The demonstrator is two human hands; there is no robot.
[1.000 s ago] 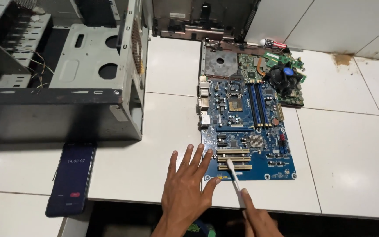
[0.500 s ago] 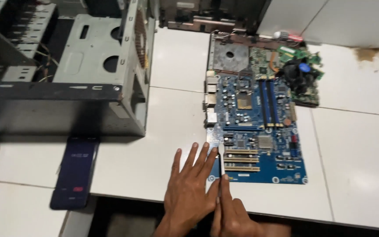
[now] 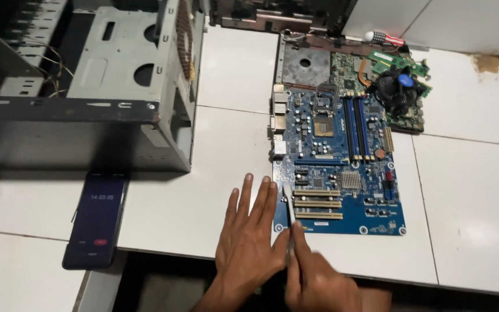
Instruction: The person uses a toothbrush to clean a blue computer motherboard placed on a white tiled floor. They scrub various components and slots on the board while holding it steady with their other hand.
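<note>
Phone (image 3: pixel 95 219): far left of the blue board, screen lit.
Case (image 3: pixel 128 86): upper left of the board, open.
Left hand (image 3: pixel 248 242): flat, fingers spread, touching the board's lower left corner.
Right hand (image 3: pixel 313 277): pinching a thin white tool (image 3: pixel 289 209) (tip over the board's edge).
Blue board (image 3: pixel 342 156): flat on the tiles, processor socket empty, slots bare; work looks barely begun.

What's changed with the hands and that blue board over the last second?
The right hand slid its thin white tool leftward, from the yellow slots to the blue motherboard's near left edge, close against the left hand. The left hand stayed flat beside the board; the board, phone and computer case look unmoved.
</note>
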